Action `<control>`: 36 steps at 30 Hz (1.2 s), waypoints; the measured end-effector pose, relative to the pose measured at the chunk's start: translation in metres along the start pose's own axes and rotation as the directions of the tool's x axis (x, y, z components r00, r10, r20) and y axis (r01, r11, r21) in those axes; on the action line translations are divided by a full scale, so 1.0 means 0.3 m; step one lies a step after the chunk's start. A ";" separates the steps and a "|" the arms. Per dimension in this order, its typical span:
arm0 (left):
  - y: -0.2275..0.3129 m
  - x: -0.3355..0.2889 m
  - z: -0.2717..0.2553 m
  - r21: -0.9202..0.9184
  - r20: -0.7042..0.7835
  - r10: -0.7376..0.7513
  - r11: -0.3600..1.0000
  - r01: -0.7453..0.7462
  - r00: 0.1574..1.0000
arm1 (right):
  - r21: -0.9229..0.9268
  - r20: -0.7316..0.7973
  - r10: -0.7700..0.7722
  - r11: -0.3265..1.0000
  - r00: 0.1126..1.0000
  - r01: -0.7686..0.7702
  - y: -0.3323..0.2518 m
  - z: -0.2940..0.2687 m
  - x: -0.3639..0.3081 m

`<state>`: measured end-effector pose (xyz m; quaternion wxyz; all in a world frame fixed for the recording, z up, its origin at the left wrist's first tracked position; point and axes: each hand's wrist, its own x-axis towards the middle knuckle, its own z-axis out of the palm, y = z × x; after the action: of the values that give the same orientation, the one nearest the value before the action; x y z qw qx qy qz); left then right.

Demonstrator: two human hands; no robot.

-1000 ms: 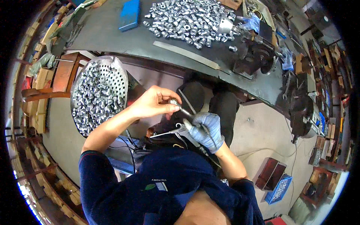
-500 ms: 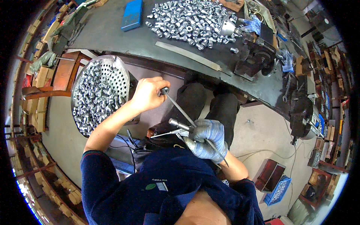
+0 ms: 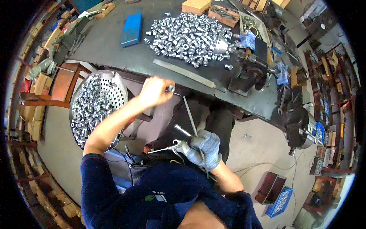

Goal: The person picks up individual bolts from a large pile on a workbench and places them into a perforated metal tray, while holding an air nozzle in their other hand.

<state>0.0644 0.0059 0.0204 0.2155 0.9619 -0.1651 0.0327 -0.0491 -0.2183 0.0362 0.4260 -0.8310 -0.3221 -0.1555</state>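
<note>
Dark workbench [image 3: 114, 49] carries a heap of metal fittings [image 3: 190, 36] beside a blue box [image 3: 131, 28]. Bare left hand [image 3: 152, 91] pinches one small fitting [image 3: 170, 88] near the perforated basket [image 3: 97, 107]. Gloved right hand [image 3: 204, 147] is closed around thin metal tools [image 3: 183, 133], possibly a rod and pliers

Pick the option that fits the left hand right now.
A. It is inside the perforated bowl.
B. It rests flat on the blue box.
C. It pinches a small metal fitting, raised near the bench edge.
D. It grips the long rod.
C: the bare left hand pinches a small metal fitting beside the bench edge, while the gloved right hand holds the rod.
</note>
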 end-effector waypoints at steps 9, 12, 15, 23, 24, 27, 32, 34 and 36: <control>-0.143 0.463 -0.177 -0.906 -0.291 -0.298 0.391 -0.162 0.909 | 0.039 0.032 0.085 0.996 0.996 -0.086 0.026 0.001 -0.051; -0.177 0.373 -0.220 -0.865 -0.320 -0.258 0.471 -0.171 0.912 | 0.110 0.065 0.123 0.985 0.990 -0.130 0.031 -0.005 -0.069; -0.276 0.212 -0.236 -0.745 -0.239 -0.280 0.667 0.010 0.930 | 0.174 0.022 0.131 0.976 0.991 -0.133 0.043 0.002 -0.081; -0.674 -0.322 -0.337 0.115 -0.116 -0.473 0.867 0.484 0.874 | 0.152 -0.014 0.127 0.981 0.992 -0.123 0.055 0.036 -0.080; -0.732 -0.387 -0.345 0.095 -0.098 -0.583 0.801 0.591 0.807 | 0.168 -0.001 0.116 0.979 0.993 -0.114 0.059 0.044 -0.079; -0.789 -0.456 -0.340 0.167 -0.179 -0.602 0.761 0.627 0.778 | 0.176 0.001 0.123 0.977 0.992 -0.121 0.053 0.054 -0.073; -0.878 -0.473 -0.266 0.305 -0.245 -0.614 0.686 0.660 0.751 | 0.180 0.023 0.140 0.973 0.990 -0.142 0.054 0.051 -0.073; -0.871 -0.440 -0.217 0.553 -0.206 -0.579 0.595 0.582 0.788 | 0.170 0.040 0.158 0.972 0.987 -0.162 0.053 0.050 -0.072; -0.874 -0.408 -0.205 0.636 -0.154 -0.578 0.562 0.528 0.801 | 0.158 0.028 0.145 0.976 0.989 -0.147 0.068 0.052 -0.084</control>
<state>0.0365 0.2926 -0.0462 -0.1397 0.9772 0.1590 -0.0162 -0.0545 -0.2245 0.0012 0.4988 -0.8168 -0.2752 -0.0905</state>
